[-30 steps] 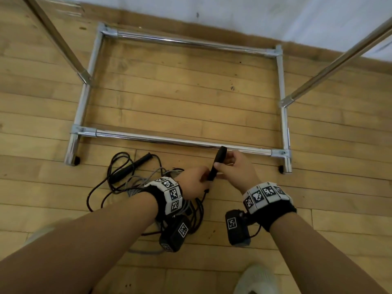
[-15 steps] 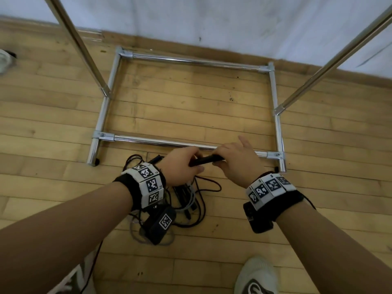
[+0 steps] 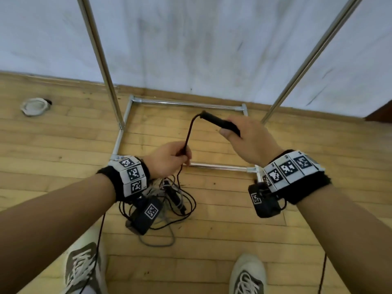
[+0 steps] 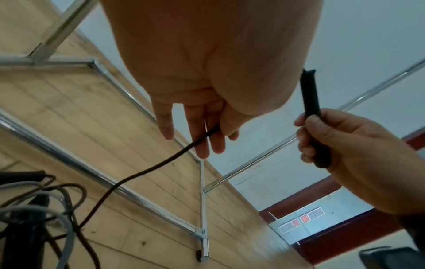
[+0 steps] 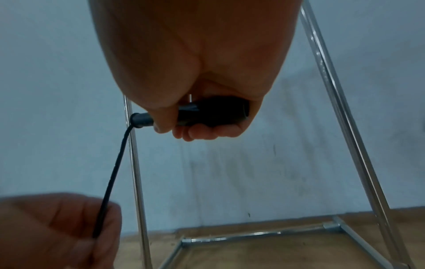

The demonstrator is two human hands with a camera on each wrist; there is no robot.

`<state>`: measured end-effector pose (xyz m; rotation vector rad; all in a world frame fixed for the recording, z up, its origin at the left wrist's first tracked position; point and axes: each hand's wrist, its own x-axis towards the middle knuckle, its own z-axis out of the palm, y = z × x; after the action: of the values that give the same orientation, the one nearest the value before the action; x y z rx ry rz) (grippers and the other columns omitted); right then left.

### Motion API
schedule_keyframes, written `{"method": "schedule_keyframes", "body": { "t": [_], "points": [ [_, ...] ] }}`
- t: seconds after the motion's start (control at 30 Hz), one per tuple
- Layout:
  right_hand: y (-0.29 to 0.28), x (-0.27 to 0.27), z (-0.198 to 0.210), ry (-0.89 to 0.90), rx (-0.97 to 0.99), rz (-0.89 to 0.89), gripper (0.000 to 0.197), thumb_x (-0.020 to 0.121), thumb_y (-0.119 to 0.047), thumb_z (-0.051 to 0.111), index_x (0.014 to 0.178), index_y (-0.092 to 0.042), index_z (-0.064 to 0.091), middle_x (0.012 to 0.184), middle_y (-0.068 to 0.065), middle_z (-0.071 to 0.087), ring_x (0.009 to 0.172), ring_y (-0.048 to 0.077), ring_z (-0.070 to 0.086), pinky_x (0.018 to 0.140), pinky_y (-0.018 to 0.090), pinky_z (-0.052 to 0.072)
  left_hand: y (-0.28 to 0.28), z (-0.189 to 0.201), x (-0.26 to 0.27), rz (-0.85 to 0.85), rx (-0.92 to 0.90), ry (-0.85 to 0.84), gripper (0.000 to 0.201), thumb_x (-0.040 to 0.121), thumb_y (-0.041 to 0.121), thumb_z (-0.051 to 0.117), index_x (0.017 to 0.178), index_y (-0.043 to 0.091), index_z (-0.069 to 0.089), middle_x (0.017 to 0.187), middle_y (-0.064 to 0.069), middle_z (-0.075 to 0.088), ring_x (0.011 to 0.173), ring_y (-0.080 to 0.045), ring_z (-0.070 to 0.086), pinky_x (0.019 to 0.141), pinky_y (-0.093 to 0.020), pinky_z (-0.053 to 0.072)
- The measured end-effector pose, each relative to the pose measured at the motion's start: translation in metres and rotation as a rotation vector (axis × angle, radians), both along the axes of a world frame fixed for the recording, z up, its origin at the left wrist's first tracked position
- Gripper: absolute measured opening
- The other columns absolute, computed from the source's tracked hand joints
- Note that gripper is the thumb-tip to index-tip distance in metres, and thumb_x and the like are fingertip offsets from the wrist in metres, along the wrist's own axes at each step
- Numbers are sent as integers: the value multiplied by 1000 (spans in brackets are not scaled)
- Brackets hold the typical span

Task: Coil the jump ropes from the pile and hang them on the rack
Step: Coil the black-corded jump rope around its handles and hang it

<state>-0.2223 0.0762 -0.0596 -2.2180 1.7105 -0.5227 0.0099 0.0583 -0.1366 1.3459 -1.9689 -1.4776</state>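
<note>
My right hand [image 3: 244,136] grips a black jump-rope handle [image 3: 220,124] [image 5: 207,112] [image 4: 311,102], raised above the rack's base. Its black cord [image 3: 187,136] [image 5: 110,182] curves down from the handle tip into my left hand [image 3: 169,160], which pinches it between thumb and fingers [image 4: 207,138]. Below the left hand the cord [image 4: 138,174] drops to the pile of black and grey ropes [image 3: 169,200] on the floor, where another black handle [image 4: 25,175] lies. The chrome rack [image 3: 212,166] stands just beyond the pile; its top bar is out of view.
Two chrome uprights [image 3: 99,60] [image 3: 314,58] rise from the rack's base frame against the pale wall. A round metal floor fitting [image 3: 35,106] sits at the left. My two shoes [image 3: 84,268] [image 3: 248,274] stand on the wooden floor near the pile.
Both hands have risen from the pile. The right hand lifted the handle up and to the right; the left hand slid from the handle onto the cord. The head view tilted up.
</note>
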Motion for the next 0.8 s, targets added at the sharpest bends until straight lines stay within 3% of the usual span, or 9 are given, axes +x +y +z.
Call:
{"method": "schedule_keyframes", "body": {
  "t": [0.13,0.33,0.4,0.47,0.53,0.6,0.7,0.8],
  "points": [
    [16,-8,45,-77,-79,-65,10,99,-32,54,103,-23,57,69,-10,54,56,6,50,52,23,32,9,18,9,-104,-134,-191,22,101,20,48,91,33,62,92,10,69,90,-12,65,82,-31,49],
    [33,-16,91,-139,-172,-226,12,99,-34,53,103,-24,57,70,-10,55,55,1,49,47,9,33,19,42,28,-158,-168,-363,24,103,29,46,101,27,69,91,10,68,86,-12,65,80,-33,53],
    [34,-19,109,-151,-218,-276,15,99,-38,51,103,-24,57,76,-7,59,62,2,52,51,14,35,17,53,37,-154,-196,-382,26,103,29,46,105,23,71,89,10,72,83,-8,66,78,-30,53],
    [36,-20,123,-147,-223,-273,19,99,-40,49,104,-23,57,82,1,64,69,13,60,60,26,46,13,68,49,-115,-251,-392,27,103,30,45,104,23,71,79,8,73,72,-1,64,69,-21,47],
    [41,-22,131,-146,-220,-275,21,100,-42,48,104,-24,56,84,6,65,72,22,64,66,33,50,7,89,59,-77,-322,-392,28,103,33,47,96,23,72,70,4,71,60,3,61,64,-21,43],
    [46,-22,136,-133,-236,-275,20,100,-42,47,102,-24,55,81,6,64,71,21,63,62,30,47,3,113,66,-42,-408,-389,28,101,36,49,88,25,72,63,3,67,51,3,59,60,-24,43],
    [52,-15,141,-134,-262,-265,19,99,-40,51,100,-22,56,72,-1,56,63,11,54,55,23,36,0,147,67,-8,-475,-358,23,100,39,51,96,33,72,56,9,59,48,0,60,52,-19,42],
    [55,1,141,-172,-278,-248,21,95,-39,58,100,-19,59,73,-6,53,63,8,50,57,24,37,2,177,58,-35,-550,-314,20,99,41,53,93,37,72,43,13,51,37,-3,44,40,-12,33]
  ]
}}
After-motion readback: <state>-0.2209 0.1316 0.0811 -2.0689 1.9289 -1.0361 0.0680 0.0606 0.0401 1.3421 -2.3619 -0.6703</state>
